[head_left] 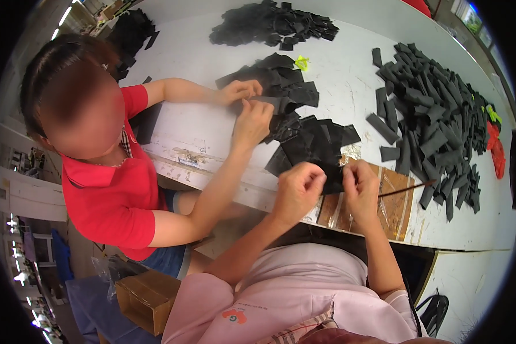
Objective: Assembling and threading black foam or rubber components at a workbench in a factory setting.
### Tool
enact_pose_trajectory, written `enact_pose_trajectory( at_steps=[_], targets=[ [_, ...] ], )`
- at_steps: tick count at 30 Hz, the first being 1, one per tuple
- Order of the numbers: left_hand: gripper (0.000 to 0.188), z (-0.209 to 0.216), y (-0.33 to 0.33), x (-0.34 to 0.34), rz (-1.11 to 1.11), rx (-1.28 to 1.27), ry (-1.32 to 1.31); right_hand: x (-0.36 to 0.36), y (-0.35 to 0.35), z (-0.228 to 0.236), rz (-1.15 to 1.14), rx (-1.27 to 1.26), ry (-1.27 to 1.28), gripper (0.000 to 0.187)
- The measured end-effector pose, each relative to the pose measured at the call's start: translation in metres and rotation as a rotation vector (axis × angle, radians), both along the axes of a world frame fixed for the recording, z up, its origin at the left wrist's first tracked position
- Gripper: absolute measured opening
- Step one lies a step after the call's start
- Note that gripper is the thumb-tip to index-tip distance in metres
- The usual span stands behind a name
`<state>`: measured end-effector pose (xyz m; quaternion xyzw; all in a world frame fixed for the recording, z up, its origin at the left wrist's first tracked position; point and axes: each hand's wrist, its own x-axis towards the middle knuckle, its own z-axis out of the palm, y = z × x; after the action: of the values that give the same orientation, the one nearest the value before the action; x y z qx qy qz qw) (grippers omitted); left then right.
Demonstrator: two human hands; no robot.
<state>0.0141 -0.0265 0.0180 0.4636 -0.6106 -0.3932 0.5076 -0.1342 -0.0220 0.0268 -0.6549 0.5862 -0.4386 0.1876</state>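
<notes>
Left hand (pixel 297 188) and right hand (pixel 361 190) apparently work a black piece (pixel 333 183), fingers clamped on it, by the brown board (pixel 395 207), steadiness needed next.

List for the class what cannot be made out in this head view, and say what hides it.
In the head view:
Whether the left hand and right hand both grip the black material between them: the hands' own curl hides the contact.
The left end of the thin brown stick: lost at the right hand.
The lowest pieces in the dark grey pile: covered by those on top.
What the yellow-green item is: too small.
</notes>
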Motion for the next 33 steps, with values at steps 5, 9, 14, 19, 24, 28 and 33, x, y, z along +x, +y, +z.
enact_pose_trajectory(
  at_steps=[5,9,14,19,24,28,33],
  targets=[
    [0.004,-0.006,-0.075,0.071,0.167,-0.080,0.053,-0.015,-0.057,-0.050,-0.080,0.205,-0.014,0.014],
    [0.007,0.011,-0.150,0.097,0.163,0.125,0.502,-0.010,-0.077,-0.075,-0.203,0.057,0.132,0.015],
    [0.012,-0.008,-0.258,0.129,0.478,0.166,-0.084,-0.007,-0.074,-0.074,-0.290,0.281,-0.189,0.018],
    [0.014,-0.056,-0.366,0.156,0.569,0.127,-0.251,-0.008,-0.072,-0.079,-0.267,0.286,-0.141,0.017],
    [0.015,-0.065,-0.430,0.138,0.634,0.084,-0.345,-0.010,-0.072,-0.072,-0.271,0.314,-0.014,0.014],
    [0.016,-0.071,-0.458,0.141,0.725,0.032,-0.515,-0.008,-0.075,-0.077,-0.253,0.319,0.056,0.012],
    [0.014,-0.073,-0.435,0.161,0.479,0.206,-0.364,-0.004,-0.082,-0.067,-0.203,0.311,0.140,0.010]
  ],
)
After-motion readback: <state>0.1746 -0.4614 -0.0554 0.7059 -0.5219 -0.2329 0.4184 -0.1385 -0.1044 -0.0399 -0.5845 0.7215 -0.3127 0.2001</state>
